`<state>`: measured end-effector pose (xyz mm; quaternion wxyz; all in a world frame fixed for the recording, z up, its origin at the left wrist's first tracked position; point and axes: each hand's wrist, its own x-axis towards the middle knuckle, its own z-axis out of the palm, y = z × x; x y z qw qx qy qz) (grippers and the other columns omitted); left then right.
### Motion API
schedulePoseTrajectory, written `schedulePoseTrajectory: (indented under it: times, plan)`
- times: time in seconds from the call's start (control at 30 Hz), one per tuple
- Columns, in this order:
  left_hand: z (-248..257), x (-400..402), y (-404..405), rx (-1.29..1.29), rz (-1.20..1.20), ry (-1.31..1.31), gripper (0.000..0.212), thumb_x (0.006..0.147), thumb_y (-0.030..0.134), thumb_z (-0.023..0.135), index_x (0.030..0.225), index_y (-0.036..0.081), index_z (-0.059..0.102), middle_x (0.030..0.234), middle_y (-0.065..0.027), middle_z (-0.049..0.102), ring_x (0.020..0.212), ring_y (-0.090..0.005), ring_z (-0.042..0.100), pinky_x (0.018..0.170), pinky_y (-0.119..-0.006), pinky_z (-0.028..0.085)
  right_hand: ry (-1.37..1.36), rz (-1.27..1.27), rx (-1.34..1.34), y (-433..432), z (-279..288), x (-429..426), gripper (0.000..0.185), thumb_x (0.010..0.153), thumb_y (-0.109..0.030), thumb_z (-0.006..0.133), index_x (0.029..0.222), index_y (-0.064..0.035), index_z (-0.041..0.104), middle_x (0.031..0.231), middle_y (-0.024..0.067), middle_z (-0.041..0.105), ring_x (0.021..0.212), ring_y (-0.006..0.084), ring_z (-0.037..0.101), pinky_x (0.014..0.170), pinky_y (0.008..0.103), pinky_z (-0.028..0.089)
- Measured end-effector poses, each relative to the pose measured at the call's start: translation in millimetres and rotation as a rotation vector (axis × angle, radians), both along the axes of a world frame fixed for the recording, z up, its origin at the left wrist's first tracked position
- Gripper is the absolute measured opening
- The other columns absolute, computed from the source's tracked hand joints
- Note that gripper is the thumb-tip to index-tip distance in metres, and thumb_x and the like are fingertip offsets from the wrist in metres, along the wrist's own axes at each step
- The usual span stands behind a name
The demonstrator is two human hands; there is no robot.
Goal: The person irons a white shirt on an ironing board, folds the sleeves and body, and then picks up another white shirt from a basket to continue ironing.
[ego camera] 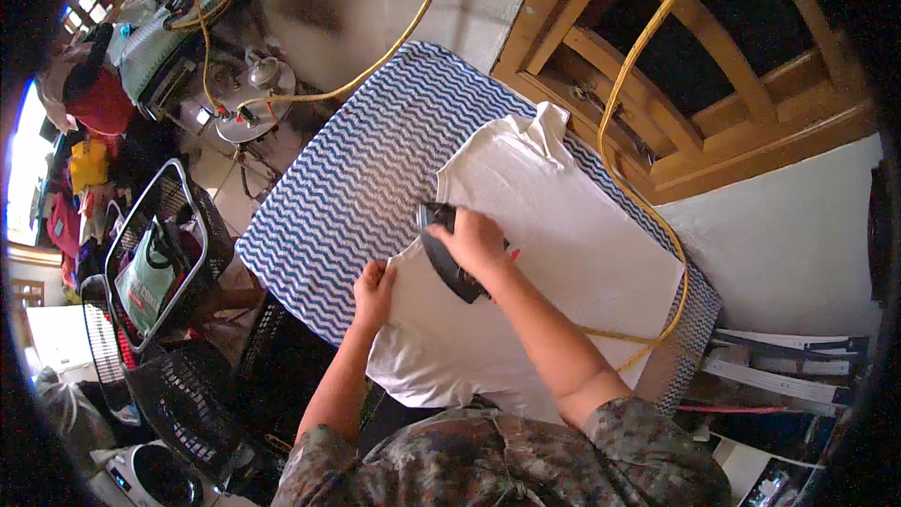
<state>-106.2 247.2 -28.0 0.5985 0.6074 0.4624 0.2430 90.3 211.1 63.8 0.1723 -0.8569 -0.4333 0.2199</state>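
Note:
A white shirt [535,211] lies spread on a table covered with a blue-and-white zigzag cloth [366,155]. My right hand [468,239] is closed around the handle of a dark clothes iron [447,260]. The iron rests on the shirt near its neck opening, its tip towards the cloth. With my left hand [373,289] I pinch the edge of the shirt at the near left. Part of the shirt hangs over the table's front edge, close to my body. The iron's soleplate is hidden beneath it.
A yellow cord [619,77] hangs down at the right and loops over the shirt. Another yellow cord [380,63] runs to a small round table [243,127]. Plastic baskets [172,169] holding clothes and a bag stand at the left. A wooden door [577,56] borders the back right.

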Motion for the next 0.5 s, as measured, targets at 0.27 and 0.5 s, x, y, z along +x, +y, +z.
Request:
schedulePoseTrajectory:
  times: [0.27,0.5]
  plan:
    - [-22,5,3,0.030,0.041,-0.047,0.010,0.083,0.009,0.058,0.082,0.000,0.054,0.070,-0.0014,0.055,0.065,-0.0066,0.048,0.060,-0.022,0.041,-0.056,0.129,0.043,2,-9,-15,0.046,0.074,-0.043,0.064,0.081,0.0019,0.057,0.077,0.0229,0.060,0.075,0.0393,0.059,0.069,0.0454,0.046]
    - [-2,-7,-7,0.190,0.097,0.245,0.015,0.082,0.016,0.058,0.088,0.004,0.053,0.066,-0.0133,0.058,0.059,-0.0208,0.057,0.055,-0.031,0.044,0.013,0.227,-0.020,-53,0,-48,0.047,0.075,-0.044,0.062,0.079,0.0027,0.053,0.071,0.0241,0.059,0.069,0.0404,0.059,0.062,0.0469,0.047]
